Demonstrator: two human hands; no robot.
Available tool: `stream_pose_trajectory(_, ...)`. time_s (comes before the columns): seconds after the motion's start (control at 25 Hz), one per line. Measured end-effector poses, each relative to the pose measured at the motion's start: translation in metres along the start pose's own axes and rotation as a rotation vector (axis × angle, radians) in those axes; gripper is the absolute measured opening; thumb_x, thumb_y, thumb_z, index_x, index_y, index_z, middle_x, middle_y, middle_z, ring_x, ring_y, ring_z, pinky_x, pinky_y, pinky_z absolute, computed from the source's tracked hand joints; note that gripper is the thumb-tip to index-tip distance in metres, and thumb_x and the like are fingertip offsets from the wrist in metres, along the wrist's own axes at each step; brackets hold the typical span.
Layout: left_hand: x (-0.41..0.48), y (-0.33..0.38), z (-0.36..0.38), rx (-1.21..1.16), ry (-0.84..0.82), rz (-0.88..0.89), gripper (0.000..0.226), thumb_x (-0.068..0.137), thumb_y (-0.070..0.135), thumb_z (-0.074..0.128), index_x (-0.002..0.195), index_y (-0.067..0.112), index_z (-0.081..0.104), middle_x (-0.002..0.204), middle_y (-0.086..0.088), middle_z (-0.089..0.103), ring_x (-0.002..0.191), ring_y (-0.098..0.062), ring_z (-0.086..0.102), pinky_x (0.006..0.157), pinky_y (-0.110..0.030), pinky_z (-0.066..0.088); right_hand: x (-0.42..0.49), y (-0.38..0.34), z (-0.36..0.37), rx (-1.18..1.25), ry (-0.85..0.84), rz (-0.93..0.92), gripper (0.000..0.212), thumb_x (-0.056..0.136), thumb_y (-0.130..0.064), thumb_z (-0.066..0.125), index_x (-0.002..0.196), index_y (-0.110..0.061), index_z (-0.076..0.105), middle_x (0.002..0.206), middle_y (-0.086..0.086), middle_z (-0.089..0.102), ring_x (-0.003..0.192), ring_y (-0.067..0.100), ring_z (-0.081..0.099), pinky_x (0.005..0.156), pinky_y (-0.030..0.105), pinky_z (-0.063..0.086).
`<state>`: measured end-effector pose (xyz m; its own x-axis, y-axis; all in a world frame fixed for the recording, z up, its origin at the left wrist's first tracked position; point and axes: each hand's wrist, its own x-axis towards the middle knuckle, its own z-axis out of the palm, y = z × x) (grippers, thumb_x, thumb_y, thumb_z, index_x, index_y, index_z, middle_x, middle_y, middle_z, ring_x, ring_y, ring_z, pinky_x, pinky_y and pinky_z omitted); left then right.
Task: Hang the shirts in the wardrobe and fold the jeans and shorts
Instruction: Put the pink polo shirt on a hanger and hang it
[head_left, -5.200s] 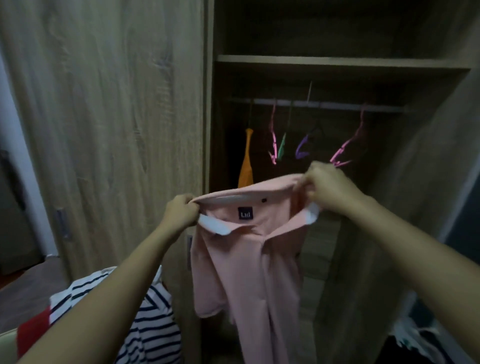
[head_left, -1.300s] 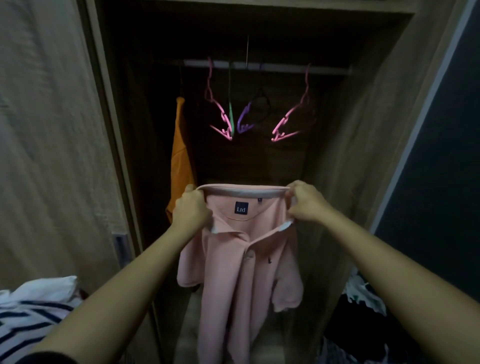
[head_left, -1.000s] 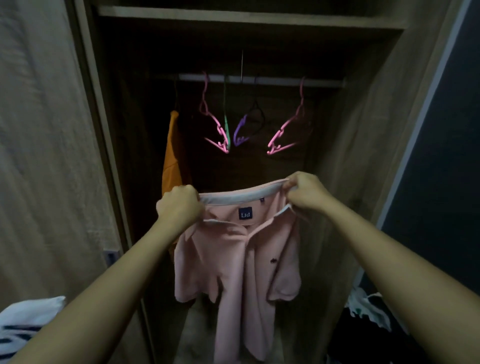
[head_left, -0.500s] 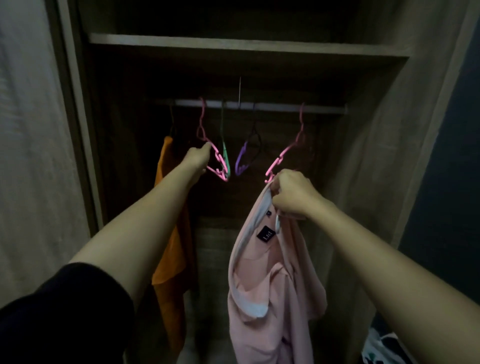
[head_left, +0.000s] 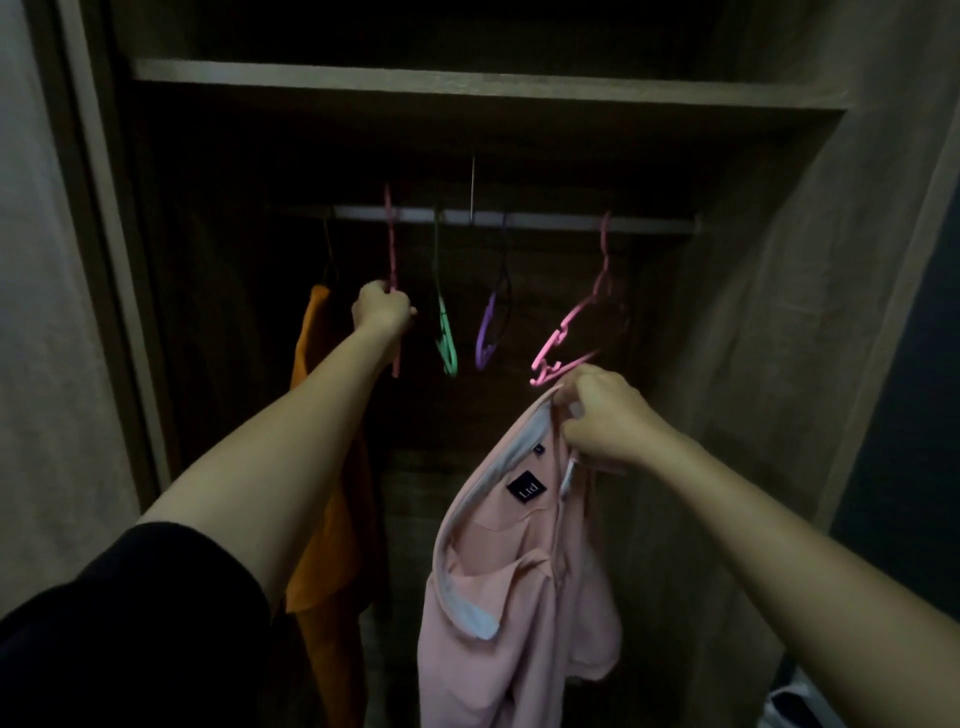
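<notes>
The open wardrobe fills my view, dim inside, with a shelf across the top and the hanging rail under it. The pink polo shirt dangles low at centre-right, bunched at its collar in my right hand, which is closed tight on the fabric; the rest of the shirt hangs free below my fist. An orange shirt already hangs at the left, partly behind my left forearm. My left hand is raised well apart from the pink shirt, fingers wrapped around a pink hanger whose hook sits at the rail. Between my hands hang a green hanger and a purple hanger; a second pink hanger hangs just above my right hand.
</notes>
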<state>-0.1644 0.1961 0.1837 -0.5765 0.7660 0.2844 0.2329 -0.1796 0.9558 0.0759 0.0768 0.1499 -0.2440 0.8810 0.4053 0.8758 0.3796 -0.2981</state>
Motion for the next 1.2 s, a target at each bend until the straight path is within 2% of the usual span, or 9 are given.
stream_pose_trajectory(0.28, -0.08, -0.025, -0.04, 0.195, 0.096, 0.233, 0.041, 0.088, 0.027, 0.05, 0.126, 0.013, 0.048, 0.105, -0.01, 0.064, 0.087, -0.027, 0.065, 0.078, -0.043, 0.055, -0.008, -0.027, 0.025, -0.008, -0.072, -0.064, 0.029, 0.082, -0.003, 0.055, 0.11, -0.003, 0.063, 0.125, 0.01, 0.049, 0.113, 0.026, 0.052, 0.094, 0.034, 0.046)
stream_pose_trajectory(0.36, -0.118, -0.046, -0.058, 0.255, 0.108, 0.298, 0.038, 0.09, 0.032, 0.05, 0.124, 0.014, 0.05, 0.09, -0.003, 0.064, 0.073, -0.02, 0.063, 0.068, -0.034, 0.053, -0.014, -0.034, 0.039, -0.04, -0.127, -0.087, 0.032, 0.082, -0.005, 0.055, 0.113, -0.005, 0.062, 0.125, 0.008, 0.047, 0.114, 0.024, 0.051, 0.095, 0.033, 0.045)
stream_pose_trajectory(0.48, -0.185, -0.09, -0.099, 0.362, 0.099, 0.254, 0.026, 0.096, 0.034, 0.047, 0.103, 0.013, 0.061, 0.066, 0.008, 0.056, 0.055, -0.007, 0.053, 0.05, -0.017, 0.044, -0.03, -0.044, 0.065, -0.033, -0.196, -0.068, 0.03, 0.08, -0.005, 0.055, 0.11, -0.006, 0.062, 0.122, 0.007, 0.047, 0.112, 0.023, 0.052, 0.091, 0.028, 0.044)
stream_pose_trajectory(0.56, -0.222, -0.121, -0.13, 0.343, 0.055, 0.223, 0.033, 0.095, 0.042, 0.043, 0.099, 0.016, 0.062, 0.069, 0.003, 0.062, 0.059, -0.013, 0.061, 0.056, -0.029, 0.056, -0.043, -0.053, 0.081, -0.031, -0.235, -0.054, 0.029, 0.08, -0.006, 0.055, 0.108, -0.005, 0.063, 0.121, 0.008, 0.047, 0.112, 0.024, 0.052, 0.091, 0.027, 0.042)
stream_pose_trajectory(0.64, -0.239, -0.139, -0.156, 0.42, 0.029, 0.222, 0.037, 0.095, 0.047, 0.037, 0.105, 0.019, 0.059, 0.077, -0.002, 0.066, 0.064, -0.02, 0.066, 0.06, -0.041, 0.057, -0.053, -0.059, 0.093, -0.033, -0.258, -0.019, 0.029, 0.082, -0.006, 0.055, 0.11, -0.004, 0.062, 0.123, 0.011, 0.046, 0.112, 0.026, 0.051, 0.094, 0.029, 0.043)
stream_pose_trajectory(0.8, -0.247, -0.139, -0.222, 0.549, -0.034, 0.394, 0.024, 0.098, 0.032, 0.038, 0.099, 0.015, 0.056, 0.067, -0.003, 0.063, 0.056, -0.021, 0.062, 0.056, -0.042, 0.054, -0.072, -0.073, 0.105, -0.007, -0.223, 0.056, 0.034, 0.083, -0.003, 0.052, 0.116, -0.001, 0.058, 0.132, 0.013, 0.04, 0.117, 0.031, 0.048, 0.102, 0.037, 0.04)
stream_pose_trajectory(0.92, -0.248, -0.142, -0.272, 0.534, -0.068, 0.508, 0.026, 0.094, 0.029, 0.043, 0.097, 0.011, 0.061, 0.058, -0.002, 0.058, 0.051, -0.019, 0.057, 0.053, -0.033, 0.045, -0.08, -0.08, 0.1, 0.012, -0.155, 0.129, 0.037, 0.084, -0.002, 0.052, 0.121, -0.003, 0.055, 0.136, 0.01, 0.037, 0.118, 0.032, 0.047, 0.103, 0.039, 0.041)
stream_pose_trajectory(1.08, -0.247, -0.151, -0.328, 0.393, -0.135, 0.556, 0.024, 0.09, 0.037, 0.049, 0.088, 0.02, 0.065, 0.049, 0.005, 0.053, 0.044, -0.008, 0.054, 0.044, -0.019, 0.041, -0.082, -0.076, 0.084, 0.044, -0.089, 0.129, 0.044, 0.081, -0.005, 0.053, 0.125, -0.007, 0.053, 0.14, 0.011, 0.034, 0.122, 0.035, 0.044, 0.108, 0.04, 0.036)
stream_pose_trajectory(1.2, -0.247, -0.153, -0.35, 0.399, -0.207, 0.59, 0.01, 0.09, 0.011, 0.061, 0.083, 0.012, 0.068, 0.057, 0.017, 0.059, 0.04, -0.001, 0.053, 0.042, -0.006, 0.037, -0.082, -0.073, 0.072, 0.037, -0.116, 0.088, 0.047, 0.079, -0.006, 0.057, 0.126, -0.012, 0.054, 0.141, 0.01, 0.035, 0.123, 0.035, 0.044, 0.108, 0.038, 0.035)
